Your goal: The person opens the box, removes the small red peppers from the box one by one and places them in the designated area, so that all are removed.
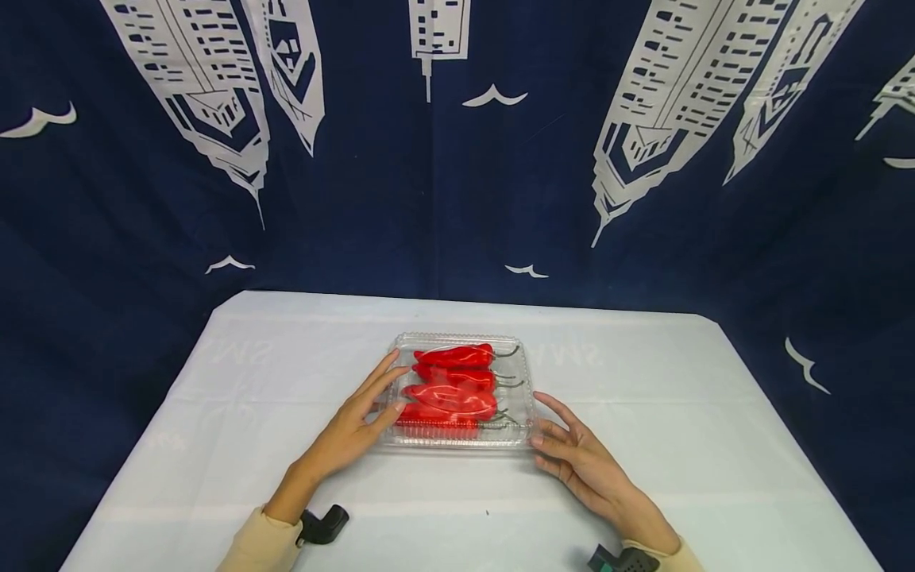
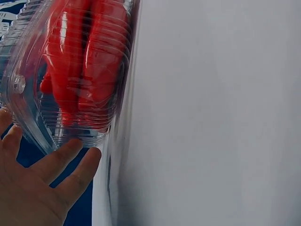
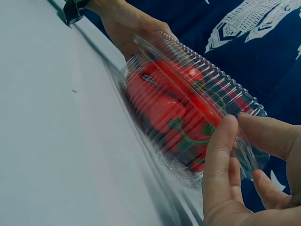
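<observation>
A clear plastic clamshell container (image 1: 527, 373) with several red peppers (image 1: 450, 397) inside sits on the white table, its lid down. The peppers lie side by side, green stems toward the right. My left hand (image 1: 350, 429) is at the container's left side, fingers spread along the edge; in the left wrist view its fingertips (image 2: 73, 145) are against or very near the ribbed plastic wall. At the opposite side, my right hand (image 1: 582, 461) has its fingers lightly bent, with fingertips (image 3: 225, 127) at the rim. Whether they pinch the plastic is unclear.
The white table (image 1: 286, 334) spreads around the container. A dark blue cloth (image 1: 500, 199) with white building and bird prints hangs behind it. Black devices are worn on the left wrist (image 1: 323, 524) and right wrist (image 1: 622, 559). A small dark speck lies near the front.
</observation>
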`<state>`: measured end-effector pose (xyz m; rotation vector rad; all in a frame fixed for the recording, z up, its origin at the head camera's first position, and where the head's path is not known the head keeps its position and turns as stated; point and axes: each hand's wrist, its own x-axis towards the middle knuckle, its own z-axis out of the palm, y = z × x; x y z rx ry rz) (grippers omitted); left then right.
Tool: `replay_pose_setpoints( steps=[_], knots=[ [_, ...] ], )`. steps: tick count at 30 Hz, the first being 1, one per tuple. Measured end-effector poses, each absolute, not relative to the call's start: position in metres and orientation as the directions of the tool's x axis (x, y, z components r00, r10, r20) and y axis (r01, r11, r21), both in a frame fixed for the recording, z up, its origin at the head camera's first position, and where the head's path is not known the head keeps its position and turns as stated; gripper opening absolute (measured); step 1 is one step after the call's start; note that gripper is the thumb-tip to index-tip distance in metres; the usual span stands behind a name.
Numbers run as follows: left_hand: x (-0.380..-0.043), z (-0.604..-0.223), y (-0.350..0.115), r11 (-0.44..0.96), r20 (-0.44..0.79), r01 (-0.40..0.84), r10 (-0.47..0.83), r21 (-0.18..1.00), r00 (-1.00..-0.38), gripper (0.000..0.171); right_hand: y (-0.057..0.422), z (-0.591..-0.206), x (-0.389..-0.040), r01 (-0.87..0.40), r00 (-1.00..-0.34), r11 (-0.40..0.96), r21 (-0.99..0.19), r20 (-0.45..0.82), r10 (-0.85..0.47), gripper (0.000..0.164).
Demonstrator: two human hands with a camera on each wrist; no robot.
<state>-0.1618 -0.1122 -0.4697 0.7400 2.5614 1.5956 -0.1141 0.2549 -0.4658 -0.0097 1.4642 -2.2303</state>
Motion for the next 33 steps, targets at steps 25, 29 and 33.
replay_pose_setpoints(
  steps=[25,29,33],
  knots=[
    [-0.1607,-0.4710,-0.1128,0.391,0.201,0.364,0.398,0.845,-0.895,0.057,0.2506,-0.4699,-0.1133,0.380,-0.889,-0.329,-0.865,-0.242,-0.390,0.086],
    [-0.1614,-0.4715,-0.1125,0.385,0.202,0.364,0.399,0.848,-0.895,0.058,0.2499,-0.4695,-0.1132,0.378,-0.893,-0.314,-0.871,-0.253,-0.371,0.086],
    [-0.1620,-0.4716,-0.1126,0.378,0.205,0.363,0.398,0.851,-0.894,0.058,0.2489,-0.4683,-0.1132,0.370,-0.898,-0.290,-0.883,-0.259,-0.356,0.086]
  ],
)
